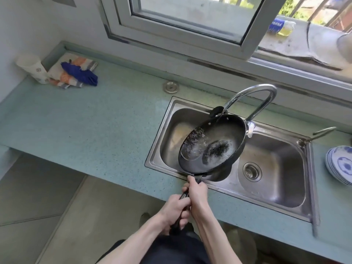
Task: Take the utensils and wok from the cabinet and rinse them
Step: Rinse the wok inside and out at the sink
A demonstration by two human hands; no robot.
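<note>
Both hands grip the long handle (187, 199) of the black wok (221, 130): the right hand (197, 191) closed nearer the pan, the left hand (176, 208) closed farther back. The wok is held tilted over the left basin of the steel sink (266, 189), under the curved tap (253, 96), with water pooled inside it. On the green worktop (95, 121) lie a striped cloth (64, 73) and a blue cloth (82, 73) at far left, and stacked blue-patterned plates (341, 164) at right.

Both hands (187, 201) grip wok (213, 143) under faucet (253, 98).
</note>
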